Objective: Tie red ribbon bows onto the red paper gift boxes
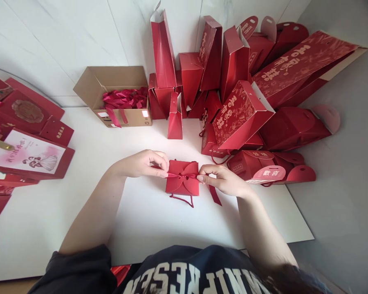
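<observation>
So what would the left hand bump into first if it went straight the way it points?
Probably the small red box: the left hand, pinching the ribbon, points toward its side. Whether they touch is hard to tell.

left hand (151, 162): 1 | right hand (222, 178): 1, both mid-frame | red box (182, 189) between them: 1 | ribbon (215, 196) across it: 1 | cardboard box (138, 117), upper left of centre: 1 | loose ribbons (125, 98) inside: tangled, uncountable | gift boxes (242, 118), upper right: at least ten
</observation>
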`<move>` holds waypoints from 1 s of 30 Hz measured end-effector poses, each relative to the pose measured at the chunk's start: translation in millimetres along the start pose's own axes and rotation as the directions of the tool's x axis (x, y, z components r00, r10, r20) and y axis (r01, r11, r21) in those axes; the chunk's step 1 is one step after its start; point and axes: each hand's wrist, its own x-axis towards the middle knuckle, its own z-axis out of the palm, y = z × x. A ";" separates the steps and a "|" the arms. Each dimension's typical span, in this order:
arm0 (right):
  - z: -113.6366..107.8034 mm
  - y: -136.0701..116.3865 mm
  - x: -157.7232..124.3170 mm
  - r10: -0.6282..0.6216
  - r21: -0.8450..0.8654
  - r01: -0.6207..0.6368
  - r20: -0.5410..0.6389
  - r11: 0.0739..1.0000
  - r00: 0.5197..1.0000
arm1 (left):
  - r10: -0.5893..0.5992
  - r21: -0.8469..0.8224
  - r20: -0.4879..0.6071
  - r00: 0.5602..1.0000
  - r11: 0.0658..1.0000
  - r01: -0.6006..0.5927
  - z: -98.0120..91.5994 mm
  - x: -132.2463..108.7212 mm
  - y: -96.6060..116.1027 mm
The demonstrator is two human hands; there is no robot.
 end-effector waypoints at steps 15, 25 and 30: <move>0.3 2.8 2.7 0.026 0.072 -0.027 0.015 0.997 1.000 | 0.040 -0.328 0.022 0.999 0.944 -0.030 3.0 6.6 -3.5; 2.4 4.4 4.8 -0.003 0.098 0.001 0.024 0.995 1.000 | -0.055 -0.548 0.021 0.998 0.834 0.057 31.5 22.3 -1.4; 3.8 3.9 5.2 -0.008 0.092 0.005 0.035 0.996 0.999 | -0.109 -0.447 -0.102 0.989 0.893 0.053 33.0 20.7 3.4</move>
